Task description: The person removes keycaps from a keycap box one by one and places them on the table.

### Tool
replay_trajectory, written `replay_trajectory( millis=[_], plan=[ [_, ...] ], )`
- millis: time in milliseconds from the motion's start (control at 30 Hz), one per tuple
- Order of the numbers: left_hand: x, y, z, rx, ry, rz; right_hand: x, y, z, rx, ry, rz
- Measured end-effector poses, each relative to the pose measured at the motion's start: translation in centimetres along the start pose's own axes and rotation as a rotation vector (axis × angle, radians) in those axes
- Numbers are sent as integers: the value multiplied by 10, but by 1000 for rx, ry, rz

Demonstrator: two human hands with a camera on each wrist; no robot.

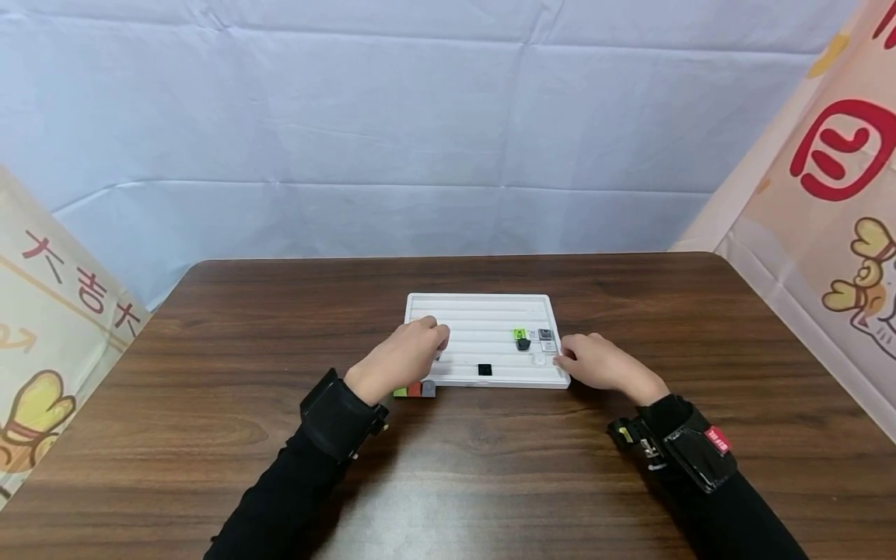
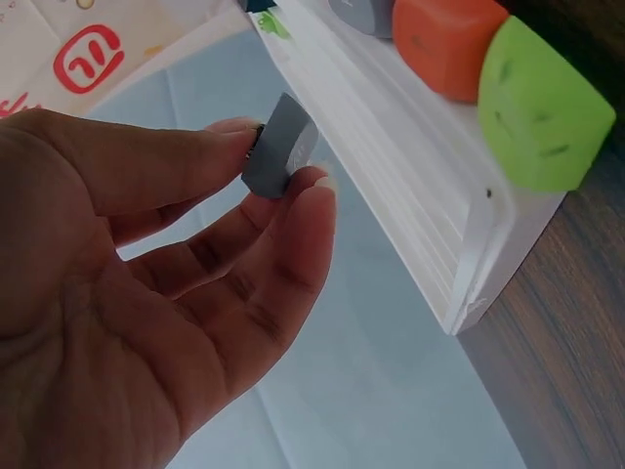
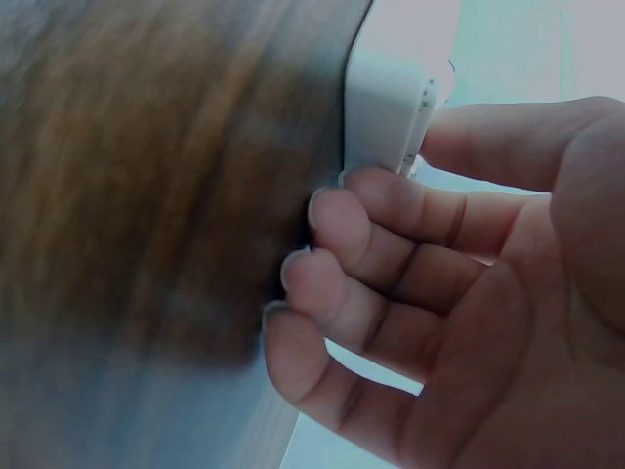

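A white ridged tray [image 1: 476, 311] lies on the table. Over its left part, my left hand [image 1: 402, 358] pinches a small grey keycap [image 2: 283, 147] between thumb and fingertips. At the tray's right edge, my right hand [image 1: 602, 362] grips the corner, thumb on the rim and index finger against the side wall. Near that hand sit a green keycap [image 1: 519, 334], a black keycap [image 1: 523, 344], a grey keycap [image 1: 545, 334] and some pale ones. Another black keycap [image 1: 484, 369] is near the front edge.
Along the tray's front left edge stand a green block [image 2: 542, 107], an orange block [image 2: 444, 44] and a grey one [image 2: 361, 15]. The wooden table [image 1: 490, 482] extends around the tray. A pale cloth [image 1: 350, 117] hangs behind, with printed cloths at both sides.
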State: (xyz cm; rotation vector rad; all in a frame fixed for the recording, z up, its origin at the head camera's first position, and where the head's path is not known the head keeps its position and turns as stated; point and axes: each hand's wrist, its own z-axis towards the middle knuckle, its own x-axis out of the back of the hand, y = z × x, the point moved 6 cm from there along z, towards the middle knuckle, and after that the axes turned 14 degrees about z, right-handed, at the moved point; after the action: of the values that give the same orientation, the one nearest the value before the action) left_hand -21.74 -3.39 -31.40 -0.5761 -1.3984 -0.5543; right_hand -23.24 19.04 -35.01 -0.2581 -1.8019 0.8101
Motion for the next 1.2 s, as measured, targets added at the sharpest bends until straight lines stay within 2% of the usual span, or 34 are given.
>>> replay_trajectory(
  millis=[167, 433, 633, 1033, 1200],
  plan=[
    [2, 1, -3, -9, 22, -18, 0, 0, 0, 3, -1, 1],
    [4, 6, -10, -58, 77, -34, 0, 1, 0, 2, 1, -3],
    [7, 8, -13, -53, 77, -48, 0, 2, 0, -1, 3, -1],
    [10, 11, -16, -30, 27, -42, -1, 3, 1, 3, 1, -7],
    [11, 12, -16, -30, 40, -25, 0, 2, 1, -2, 1, -15]
  ],
)
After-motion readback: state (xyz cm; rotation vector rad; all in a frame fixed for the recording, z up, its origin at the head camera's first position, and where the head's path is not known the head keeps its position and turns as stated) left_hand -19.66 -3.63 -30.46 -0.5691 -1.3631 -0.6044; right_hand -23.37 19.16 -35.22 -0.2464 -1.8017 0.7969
